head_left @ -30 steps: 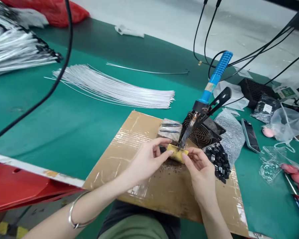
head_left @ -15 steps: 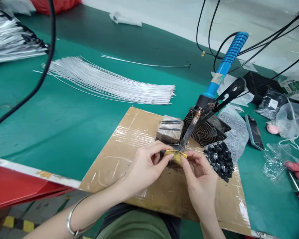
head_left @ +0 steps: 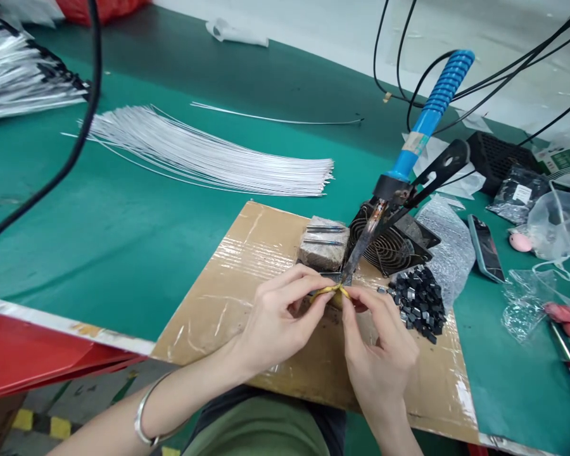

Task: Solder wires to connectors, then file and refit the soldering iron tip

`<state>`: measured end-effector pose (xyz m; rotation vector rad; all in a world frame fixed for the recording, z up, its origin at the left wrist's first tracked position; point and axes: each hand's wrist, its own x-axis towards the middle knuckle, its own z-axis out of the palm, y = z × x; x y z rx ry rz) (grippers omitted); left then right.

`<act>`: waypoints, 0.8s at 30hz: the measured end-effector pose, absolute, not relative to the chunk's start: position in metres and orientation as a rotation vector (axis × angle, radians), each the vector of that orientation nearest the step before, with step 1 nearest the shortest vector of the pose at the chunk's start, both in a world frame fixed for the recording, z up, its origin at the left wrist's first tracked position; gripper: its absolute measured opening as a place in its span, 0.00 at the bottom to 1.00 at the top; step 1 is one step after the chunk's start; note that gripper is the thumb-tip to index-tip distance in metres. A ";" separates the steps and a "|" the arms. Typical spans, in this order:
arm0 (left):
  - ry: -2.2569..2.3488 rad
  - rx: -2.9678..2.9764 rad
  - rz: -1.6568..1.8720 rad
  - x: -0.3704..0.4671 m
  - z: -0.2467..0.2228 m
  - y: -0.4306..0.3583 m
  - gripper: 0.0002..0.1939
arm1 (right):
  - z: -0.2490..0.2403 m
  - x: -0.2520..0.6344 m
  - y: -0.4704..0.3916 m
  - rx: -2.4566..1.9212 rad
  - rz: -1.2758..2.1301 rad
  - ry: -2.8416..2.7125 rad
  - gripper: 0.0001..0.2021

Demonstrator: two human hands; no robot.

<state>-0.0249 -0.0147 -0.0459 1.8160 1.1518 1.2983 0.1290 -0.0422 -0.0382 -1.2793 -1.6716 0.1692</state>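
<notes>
My left hand [head_left: 282,313] and my right hand [head_left: 379,339] meet in front of a soldering iron [head_left: 422,130], each pinching one side of a thin yellow sponge [head_left: 325,289]. The sponge is bent up around the lower end of the iron's tip, its middle pressed together there. Blue-handled, the iron leans tip-down in a black metal holder [head_left: 439,177]. Behind my left fingers is a grey block [head_left: 323,253] with thin metal rods on top. A heap of small black pieces [head_left: 420,301] lies right of my right hand.
Cardboard [head_left: 209,304] lies under the work on the green table [head_left: 137,240]. A bundle of white wires [head_left: 218,152] is at the back. Beside the iron stands a black fan [head_left: 389,244]; a phone [head_left: 486,247] lies further right. A black cable [head_left: 83,133] hangs at left.
The sponge was spread flatter with its face showing; now it is folded around the tip. My fingertips have come closer together, the right hand shifting slightly left.
</notes>
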 end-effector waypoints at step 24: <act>1.499 1.509 1.218 -0.039 -0.053 -0.012 0.11 | -0.040 0.300 -0.106 -1.690 0.224 -0.461 0.25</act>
